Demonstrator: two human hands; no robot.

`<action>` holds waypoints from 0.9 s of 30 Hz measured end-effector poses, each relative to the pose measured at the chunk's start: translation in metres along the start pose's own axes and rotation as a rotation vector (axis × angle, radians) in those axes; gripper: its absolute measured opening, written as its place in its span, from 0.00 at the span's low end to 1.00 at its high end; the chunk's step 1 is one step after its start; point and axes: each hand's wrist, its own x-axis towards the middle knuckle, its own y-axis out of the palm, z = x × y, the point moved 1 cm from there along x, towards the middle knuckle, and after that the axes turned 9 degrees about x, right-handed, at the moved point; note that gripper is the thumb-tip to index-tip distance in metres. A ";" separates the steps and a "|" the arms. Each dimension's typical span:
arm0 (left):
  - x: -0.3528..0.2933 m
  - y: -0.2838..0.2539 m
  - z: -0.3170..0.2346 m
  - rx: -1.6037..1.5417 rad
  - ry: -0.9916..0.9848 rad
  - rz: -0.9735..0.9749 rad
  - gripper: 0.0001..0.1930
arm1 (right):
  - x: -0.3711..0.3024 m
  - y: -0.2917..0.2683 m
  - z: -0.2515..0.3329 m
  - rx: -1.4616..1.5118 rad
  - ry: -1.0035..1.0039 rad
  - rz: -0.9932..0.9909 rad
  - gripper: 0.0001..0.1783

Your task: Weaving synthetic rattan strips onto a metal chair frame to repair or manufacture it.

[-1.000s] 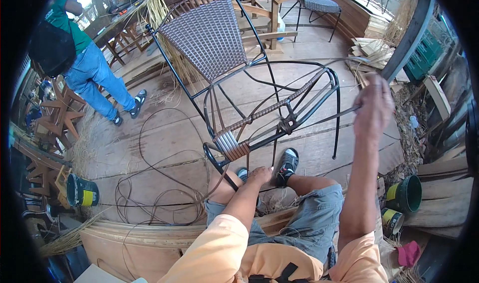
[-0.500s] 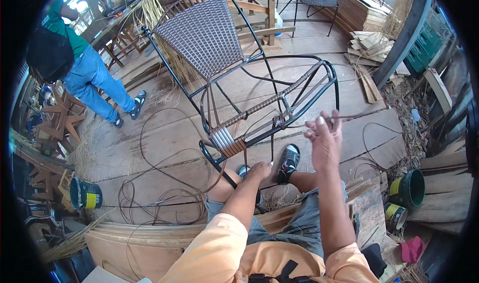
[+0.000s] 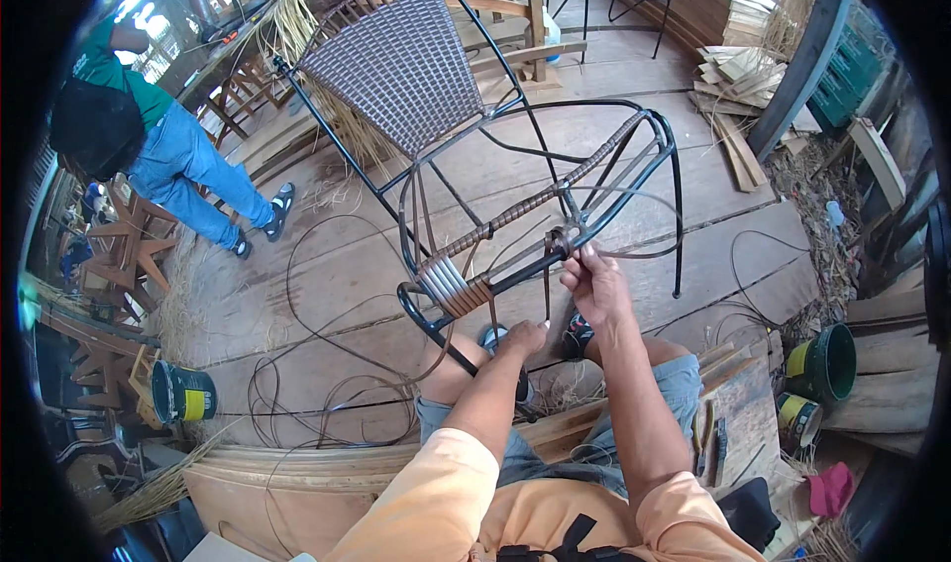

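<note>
A chair with a black metal frame point(image 3: 624, 210) and a brown woven backrest point(image 3: 401, 72) stands tilted before me. Brown strips point(image 3: 454, 287) wrap the near left corner of its seat frame. My right hand point(image 3: 599, 290) is closed in a pinch on a brown weaving strip point(image 3: 682, 227) at a small wrap on the near tube; the strip arcs out to the right. Lower down, my left hand point(image 3: 525, 338) is closed on a length of strip hanging from that same tube. Its fingertips are partly turned away from view.
Loose coils of strip point(image 3: 332, 404) lie on the plank floor point(image 3: 327, 265) at the left. A person in blue jeans point(image 3: 188, 156) stands far left. Buckets point(image 3: 181, 392) flank me on both sides. Wood offcuts point(image 3: 738, 77) are piled at the far right, stacked boards point(image 3: 297, 478) near me.
My right hand has moved left and in toward the frame tube, and the strip it pulled outward now bends in a loose loop. My left hand stays almost in place, holding its strip.
</note>
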 end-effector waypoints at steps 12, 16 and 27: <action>0.020 0.023 0.021 0.164 0.087 0.066 0.28 | -0.025 -0.014 -0.053 -1.232 -0.204 0.256 0.16; 0.006 0.003 0.017 0.265 -0.122 0.124 0.26 | -0.002 -0.023 -0.034 -1.768 -0.185 0.126 0.11; -0.001 -0.008 0.006 0.263 -0.207 0.153 0.20 | 0.052 -0.188 -0.115 -2.271 -0.139 0.248 0.12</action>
